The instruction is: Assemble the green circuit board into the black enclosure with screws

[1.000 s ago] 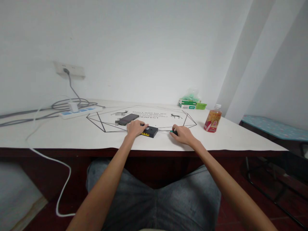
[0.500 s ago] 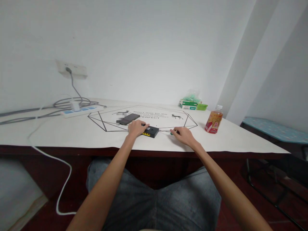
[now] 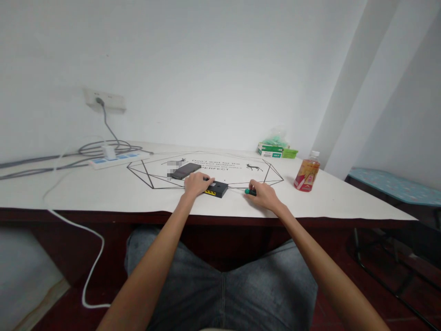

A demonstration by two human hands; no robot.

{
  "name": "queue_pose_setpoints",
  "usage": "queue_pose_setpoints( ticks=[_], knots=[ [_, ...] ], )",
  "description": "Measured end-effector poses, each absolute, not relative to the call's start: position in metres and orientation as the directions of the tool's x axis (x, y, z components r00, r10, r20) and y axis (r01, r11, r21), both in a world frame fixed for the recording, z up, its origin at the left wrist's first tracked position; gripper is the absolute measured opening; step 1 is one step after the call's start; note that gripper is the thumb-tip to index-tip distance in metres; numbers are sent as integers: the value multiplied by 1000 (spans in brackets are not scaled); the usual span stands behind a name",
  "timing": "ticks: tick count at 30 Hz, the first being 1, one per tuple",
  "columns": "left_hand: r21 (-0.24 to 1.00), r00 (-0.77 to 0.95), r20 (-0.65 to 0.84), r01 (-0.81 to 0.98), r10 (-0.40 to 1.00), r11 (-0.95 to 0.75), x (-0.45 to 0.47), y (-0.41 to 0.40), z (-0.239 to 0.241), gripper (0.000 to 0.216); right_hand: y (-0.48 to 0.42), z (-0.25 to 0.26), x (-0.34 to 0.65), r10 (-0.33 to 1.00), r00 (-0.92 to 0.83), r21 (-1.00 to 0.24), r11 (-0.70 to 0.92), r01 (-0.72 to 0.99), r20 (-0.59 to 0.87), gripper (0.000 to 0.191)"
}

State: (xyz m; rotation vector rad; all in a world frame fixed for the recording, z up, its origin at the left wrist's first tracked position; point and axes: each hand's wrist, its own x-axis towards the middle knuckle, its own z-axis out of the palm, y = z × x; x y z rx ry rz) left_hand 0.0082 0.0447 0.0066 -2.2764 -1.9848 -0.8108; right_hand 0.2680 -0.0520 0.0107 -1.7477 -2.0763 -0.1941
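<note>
A small black box with yellow ports (image 3: 217, 187) lies on the white table (image 3: 103, 193). My left hand (image 3: 196, 184) rests on its left end, fingers curled over it. My right hand (image 3: 262, 195) is closed round a screwdriver with a green and black handle (image 3: 249, 191); its thin shaft points left toward the box. A dark phone (image 3: 185, 170) lies just behind my left hand.
A white power strip (image 3: 117, 159) with grey cables sits at the back left, and a white cable hangs over the table's front edge. A bottle of amber drink (image 3: 306, 172) stands to the right. Green boxes (image 3: 275, 149) lie by the wall. A bench (image 3: 392, 184) stands at far right.
My right hand has shifted its grip on the screwdriver, and the green handle now shows at the fingertips. My left hand has stayed on the box.
</note>
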Motion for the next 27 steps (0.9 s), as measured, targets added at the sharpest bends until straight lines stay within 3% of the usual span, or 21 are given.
queue_pose_setpoints(
  ticks=[4,8,10,13,16,18,21,24,27],
  knots=[
    [264,113,417,934,902,-239,11,40,7,43,-50,17,265,940,-108,-415,243,877,322,26],
    [169,360,448,865,818,-473,22,30,7,40,-46,31,269,991,-91,-717,-9,697,-101,46],
    [162,430,411,833,804,-529,26,29,6,39,-43,36,272,952,-150,-765,-113,635,-265,52],
    [135,469,398,820,788,-556,28,32,3,39,-40,36,275,939,-198,-773,-100,626,-282,54],
    [100,495,408,811,768,-576,28,37,1,40,-42,29,273,984,-175,-623,119,773,-28,52],
    [91,492,408,816,769,-571,29,38,1,41,-47,22,270,964,-179,-358,242,902,198,46],
    [87,482,400,827,780,-555,30,36,3,42,-57,13,265,912,-189,-23,212,977,365,34],
    [92,476,397,830,785,-550,30,33,4,41,-65,8,261,886,-210,79,195,978,413,35],
    [93,473,408,830,781,-550,29,32,5,41,-67,8,259,871,-170,46,168,985,460,34]
  ],
)
